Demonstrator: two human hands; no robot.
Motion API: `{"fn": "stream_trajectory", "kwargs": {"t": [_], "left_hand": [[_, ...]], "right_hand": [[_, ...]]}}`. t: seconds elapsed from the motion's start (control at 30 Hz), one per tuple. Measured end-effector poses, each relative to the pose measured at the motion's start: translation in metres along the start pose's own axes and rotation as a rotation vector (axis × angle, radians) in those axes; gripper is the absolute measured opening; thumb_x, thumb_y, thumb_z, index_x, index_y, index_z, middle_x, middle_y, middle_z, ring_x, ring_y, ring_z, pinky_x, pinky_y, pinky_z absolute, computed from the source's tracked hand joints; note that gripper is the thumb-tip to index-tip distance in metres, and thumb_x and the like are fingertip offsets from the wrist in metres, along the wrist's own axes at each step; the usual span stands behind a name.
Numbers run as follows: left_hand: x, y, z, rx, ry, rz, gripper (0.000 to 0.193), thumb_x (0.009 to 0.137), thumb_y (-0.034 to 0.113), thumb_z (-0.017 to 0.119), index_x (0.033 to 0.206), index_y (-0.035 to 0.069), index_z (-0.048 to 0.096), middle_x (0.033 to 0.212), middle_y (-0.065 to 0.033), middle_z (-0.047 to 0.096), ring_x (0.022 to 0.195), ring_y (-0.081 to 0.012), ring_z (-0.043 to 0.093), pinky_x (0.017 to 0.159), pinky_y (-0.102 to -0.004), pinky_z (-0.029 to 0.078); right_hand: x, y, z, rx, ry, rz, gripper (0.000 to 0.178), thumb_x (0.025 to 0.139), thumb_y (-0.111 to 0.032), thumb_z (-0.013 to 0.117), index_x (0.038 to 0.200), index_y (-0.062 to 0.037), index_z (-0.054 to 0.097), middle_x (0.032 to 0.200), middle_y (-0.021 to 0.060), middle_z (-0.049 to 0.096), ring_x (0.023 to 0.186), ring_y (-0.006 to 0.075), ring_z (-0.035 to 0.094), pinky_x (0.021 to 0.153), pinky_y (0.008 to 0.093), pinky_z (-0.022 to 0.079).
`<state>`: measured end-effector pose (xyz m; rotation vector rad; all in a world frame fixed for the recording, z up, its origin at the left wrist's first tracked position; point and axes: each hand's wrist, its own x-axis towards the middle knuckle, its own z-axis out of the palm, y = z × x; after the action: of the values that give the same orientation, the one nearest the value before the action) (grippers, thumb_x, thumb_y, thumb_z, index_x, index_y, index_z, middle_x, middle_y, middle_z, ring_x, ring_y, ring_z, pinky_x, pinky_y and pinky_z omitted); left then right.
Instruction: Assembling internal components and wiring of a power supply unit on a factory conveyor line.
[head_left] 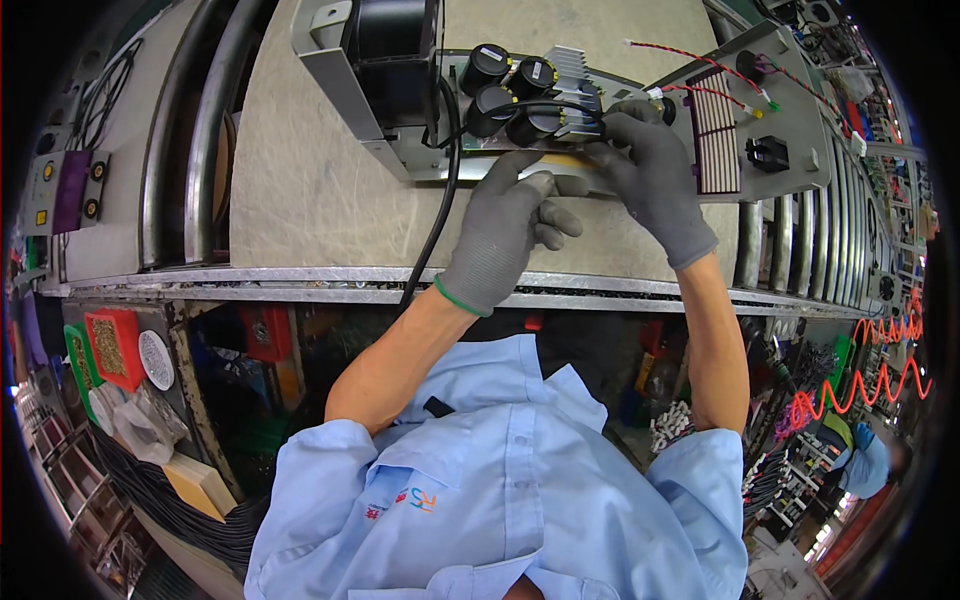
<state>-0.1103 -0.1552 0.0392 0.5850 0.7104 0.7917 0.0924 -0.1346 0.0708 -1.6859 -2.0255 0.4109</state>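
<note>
Blue shirt (590, 480) nearest; metal chassis (785, 115) beyond left hand (500, 220), beneath right hand (655, 180).

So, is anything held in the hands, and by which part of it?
It cannot be told: the left hand is at the metal chassis's near edge, the right hand beside the capacitors.

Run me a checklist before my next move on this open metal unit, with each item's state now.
1. Gloves on both hands: ok, the left hand and right hand are covered.
2. Four black capacitors upright: ok.
3. Long black cable kept off the front rail: not ok, it crosses over it.
4. Twisted wires all connected: not ok, one white-tipped end is loose.
5. Right hand's grip on the thin black lead: cannot tell, contact unclear.
</note>
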Motion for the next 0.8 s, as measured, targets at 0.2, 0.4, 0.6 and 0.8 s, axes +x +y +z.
{"fn": "stream_trajectory", "kwargs": {"t": [0.2, 0.4, 0.6, 0.8], "left_hand": [[0.005, 0.002, 0.006, -0.036, 0.043, -0.038, 0.030, 0.107, 0.017, 0.039, 0.129, 0.001, 0.051, 0.112, -0.0168, 0.069, 0.076, -0.0128, 0.068, 0.061, -0.0224, 0.052], [0.001, 0.008, 0.005, -0.056, 0.070, -0.044, 0.028, 0.108, 0.019, 0.037, 0.124, 0.002, 0.053, 0.110, -0.0178, 0.069, 0.073, -0.0149, 0.068, 0.059, -0.0255, 0.053], [-0.010, 0.002, 0.007, -0.029, -0.030, -0.074, 0.031, 0.108, 0.023, 0.038, 0.123, 0.002, 0.055, 0.111, -0.0183, 0.069, 0.074, -0.0160, 0.069, 0.059, -0.0262, 0.054], [-0.005, -0.003, 0.005, -0.079, -0.078, -0.092, 0.032, 0.107, 0.022, 0.040, 0.127, 0.001, 0.055, 0.114, -0.0179, 0.069, 0.078, -0.0156, 0.069, 0.062, -0.0260, 0.055]], "right_hand": [[-0.001, -0.001, 0.007, 0.137, 0.125, -0.037, 0.019, 0.085, -0.013, 0.074, 0.100, -0.0002, 0.072, 0.099, 0.0157, 0.065, 0.091, 0.0305, 0.064, 0.079, 0.0397, 0.050], [-0.014, -0.016, -0.021, 0.117, -0.024, 0.120, 0.017, 0.086, -0.011, 0.074, 0.100, -0.0013, 0.074, 0.097, 0.0152, 0.067, 0.090, 0.0289, 0.065, 0.079, 0.0385, 0.051], [-0.021, -0.019, -0.017, 0.076, 0.030, 0.056, 0.015, 0.086, -0.011, 0.073, 0.097, -0.0014, 0.072, 0.095, 0.0159, 0.066, 0.084, 0.0327, 0.066, 0.073, 0.0415, 0.051], [-0.019, -0.016, -0.020, 0.008, 0.001, -0.019, 0.012, 0.087, -0.011, 0.071, 0.092, -0.0002, 0.068, 0.095, 0.0180, 0.065, 0.085, 0.0377, 0.063, 0.074, 0.0449, 0.050]]}}
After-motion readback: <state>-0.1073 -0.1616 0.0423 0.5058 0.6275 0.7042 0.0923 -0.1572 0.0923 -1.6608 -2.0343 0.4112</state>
